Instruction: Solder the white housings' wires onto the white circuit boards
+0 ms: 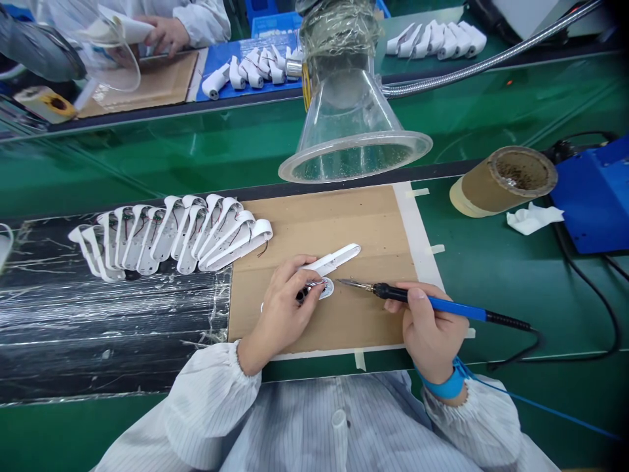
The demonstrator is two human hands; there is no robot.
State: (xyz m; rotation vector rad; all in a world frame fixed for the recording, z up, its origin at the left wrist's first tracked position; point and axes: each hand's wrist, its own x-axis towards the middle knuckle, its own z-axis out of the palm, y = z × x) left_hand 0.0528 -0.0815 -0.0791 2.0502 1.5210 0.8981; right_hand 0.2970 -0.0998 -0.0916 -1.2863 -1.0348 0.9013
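Note:
My left hand (285, 308) is closed, pinching a white plastic part (334, 259) with wires at its round end against a brown board (373, 223). My right hand (430, 328) is closed round a blue-handled soldering iron (432, 303). The iron's tip (344, 282) points left and sits just right of the part's round end, close to my left fingertips. A blue strap (447, 387) is on my right wrist.
A row of several white parts (171, 239) lies on a black mat left of the board. A clear fume funnel (351, 124) hangs above the board. At the right stand a brown tape roll (506, 180), a white tissue (533, 218) and a blue station (597, 196). Another person's hands (167, 29) work across the green belt.

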